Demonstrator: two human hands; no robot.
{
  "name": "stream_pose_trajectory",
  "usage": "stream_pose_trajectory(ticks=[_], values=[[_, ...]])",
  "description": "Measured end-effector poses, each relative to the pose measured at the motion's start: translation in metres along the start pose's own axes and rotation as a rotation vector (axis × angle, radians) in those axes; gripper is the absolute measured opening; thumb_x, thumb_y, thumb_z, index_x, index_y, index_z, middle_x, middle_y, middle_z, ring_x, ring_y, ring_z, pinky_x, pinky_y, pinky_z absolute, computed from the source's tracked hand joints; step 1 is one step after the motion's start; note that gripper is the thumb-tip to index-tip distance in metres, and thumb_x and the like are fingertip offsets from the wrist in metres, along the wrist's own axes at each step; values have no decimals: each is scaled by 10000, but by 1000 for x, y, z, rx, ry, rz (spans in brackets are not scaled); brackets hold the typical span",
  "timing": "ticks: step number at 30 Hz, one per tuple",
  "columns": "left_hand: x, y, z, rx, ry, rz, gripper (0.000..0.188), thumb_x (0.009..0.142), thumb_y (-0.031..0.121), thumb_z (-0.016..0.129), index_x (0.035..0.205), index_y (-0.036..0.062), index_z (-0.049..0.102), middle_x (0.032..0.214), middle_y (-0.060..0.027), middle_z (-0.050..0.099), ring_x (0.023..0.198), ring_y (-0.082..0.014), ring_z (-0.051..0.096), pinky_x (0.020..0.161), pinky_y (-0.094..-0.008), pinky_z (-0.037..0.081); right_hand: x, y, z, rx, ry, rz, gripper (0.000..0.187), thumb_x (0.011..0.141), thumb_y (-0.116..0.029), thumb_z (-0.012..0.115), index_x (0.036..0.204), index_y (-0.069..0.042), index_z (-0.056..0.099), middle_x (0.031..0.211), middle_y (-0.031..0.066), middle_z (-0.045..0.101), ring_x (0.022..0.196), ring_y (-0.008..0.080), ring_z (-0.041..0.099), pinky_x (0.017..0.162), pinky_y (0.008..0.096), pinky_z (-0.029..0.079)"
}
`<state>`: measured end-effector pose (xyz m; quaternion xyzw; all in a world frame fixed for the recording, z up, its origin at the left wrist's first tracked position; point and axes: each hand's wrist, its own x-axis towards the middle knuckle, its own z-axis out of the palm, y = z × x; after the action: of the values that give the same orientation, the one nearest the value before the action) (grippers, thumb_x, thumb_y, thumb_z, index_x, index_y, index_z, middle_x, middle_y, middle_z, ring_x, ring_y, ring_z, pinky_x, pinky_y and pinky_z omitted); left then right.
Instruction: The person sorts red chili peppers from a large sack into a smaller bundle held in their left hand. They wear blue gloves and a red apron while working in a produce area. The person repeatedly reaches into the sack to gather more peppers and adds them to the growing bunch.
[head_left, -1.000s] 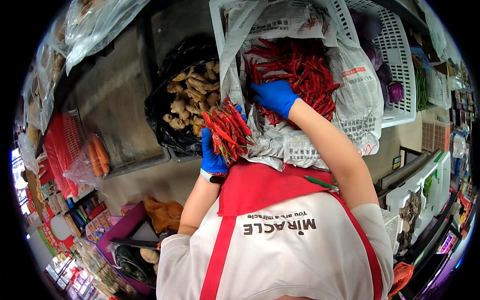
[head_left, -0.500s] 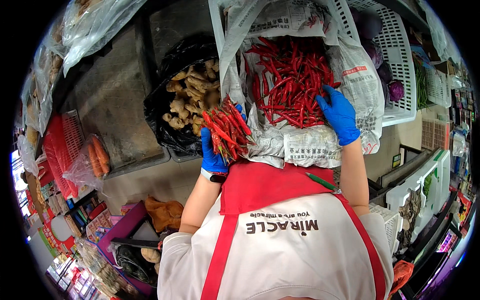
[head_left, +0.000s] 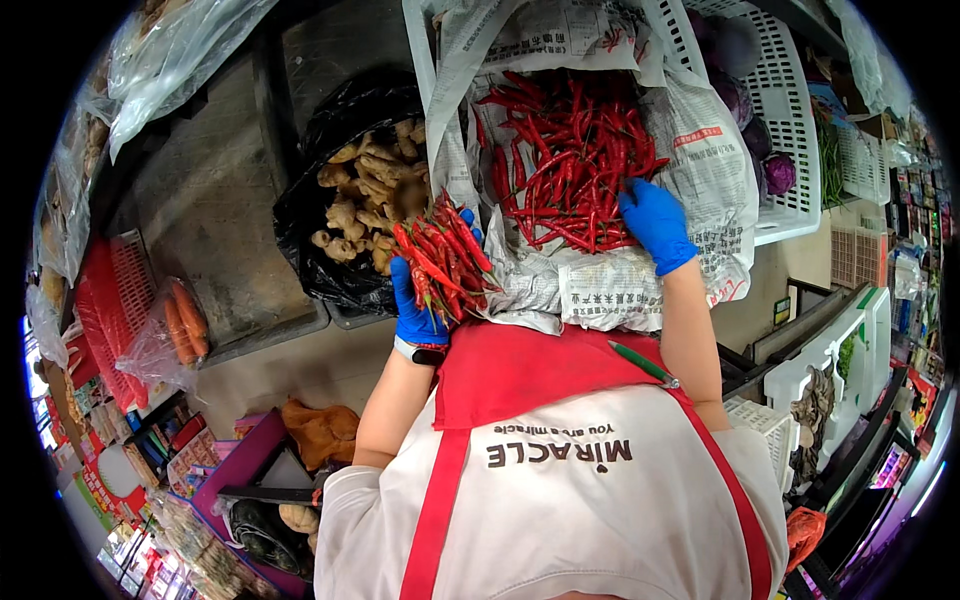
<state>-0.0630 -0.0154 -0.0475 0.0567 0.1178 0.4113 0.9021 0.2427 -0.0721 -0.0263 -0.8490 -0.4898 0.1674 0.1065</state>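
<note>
In a blue glove, my left hand is wrapped round a thick bunch of red chili peppers with green stems. It holds them in front of my apron, beside the bag of ginger. A large pile of red chili peppers lies in a white crate lined with newspaper. At the pile's right edge is my right hand, also gloved in blue. Its fingers are drawn together against the chilies, and whatever is between the fingertips is hidden.
Left of the crate, a black plastic bag holds ginger. Bagged carrots and a red mesh basket lie farther left. Purple cabbages sit in a white perforated crate at right. A green pen rests on my apron.
My right hand's fingers have drawn closer together at the pile's edge. The left hand still holds its bunch. The whole view has shifted slightly.
</note>
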Motion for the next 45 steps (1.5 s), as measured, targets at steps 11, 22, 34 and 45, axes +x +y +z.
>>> stream_pose_trajectory(ticks=[11, 22, 34, 45], values=[[0, 3, 4, 74, 49, -25, 900, 737, 560, 584, 1368, 50, 193, 1387, -143, 275, 1258, -280, 316, 1050, -418, 270, -24, -64, 36, -11, -105, -176, 385, 780, -231, 543, 1097, -19, 493, 985, 193, 549, 809, 355, 580, 659, 431, 480], [1, 1, 7, 15, 33, -47, 898, 743, 561, 575, 1371, 49, 188, 1389, -145, 272, 1261, -275, 313, 1049, -412, 272, -10, -51, 20, -9, -21, -75, 542, 804, -302, 565, 1242, -31, 395, 1134, 192, 494, 899, 337, 569, 707, 395, 481], [-1, 2, 5, 67, 4, -11, 840, 787, 530, 535, 1379, 59, 167, 1396, -157, 250, 1264, -292, 302, 1058, -416, 250, 58, -19, 4, 74, 300, -67, 258, 760, -284, 625, 950, -109, 625, 963, 152, 564, 832, 330, 578, 694, 403, 469], [-2, 2, 6, 40, 32, -31, 832, 784, 525, 543, 1374, 56, 189, 1393, -155, 260, 1257, -296, 315, 1052, -420, 262, 26, -1, -10, 786, 83, 215, 287, 785, -263, 634, 913, -7, 630, 709, 28, 594, 599, 112, 518, 540, 237, 404]])
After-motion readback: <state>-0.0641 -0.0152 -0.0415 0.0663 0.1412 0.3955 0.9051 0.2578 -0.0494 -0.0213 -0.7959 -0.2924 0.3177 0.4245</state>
